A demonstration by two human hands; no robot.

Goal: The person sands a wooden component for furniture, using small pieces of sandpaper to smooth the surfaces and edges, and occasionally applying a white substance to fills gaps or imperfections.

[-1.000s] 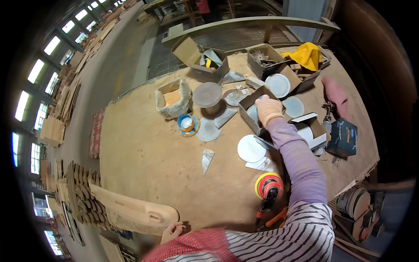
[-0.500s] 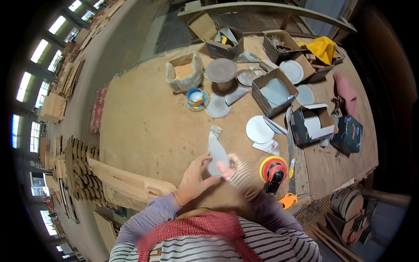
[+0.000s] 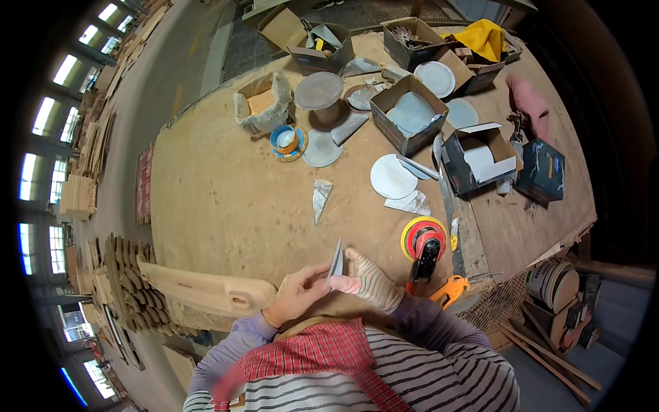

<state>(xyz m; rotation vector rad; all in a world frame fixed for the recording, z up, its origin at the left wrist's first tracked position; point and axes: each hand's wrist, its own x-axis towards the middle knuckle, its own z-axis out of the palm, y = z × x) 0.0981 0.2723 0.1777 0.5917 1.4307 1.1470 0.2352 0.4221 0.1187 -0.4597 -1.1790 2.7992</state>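
Note:
A folded grey sanding disc (image 3: 338,257) stands nearly edge-on between my hands, close in front of my body. My bare left hand (image 3: 299,293) is closed on its lower left side, fingertips pinching the edge. My right hand (image 3: 373,281), in a striped glove with pinkish fingertips, grips it from the other side with the thumb raised. Beyond them a worn, whitish wedge of folded sandpaper (image 3: 320,200) lies on the wooden table (image 3: 220,206). Right of my right hand rests a red and black sander (image 3: 427,242) with a yellow-rimmed pad.
A long shaped wooden piece (image 3: 213,285) lies along the near left edge. White sanding discs (image 3: 393,176), open boxes (image 3: 410,117) and a round pedestal (image 3: 319,93) stand farther off. An orange tool (image 3: 450,291) sits at the near right edge, beside the sander.
The disc has turned from showing its broad face to nearly edge-on, folded between my hands. My hands have drawn closer together and slightly nearer my body. The whole view has shifted.

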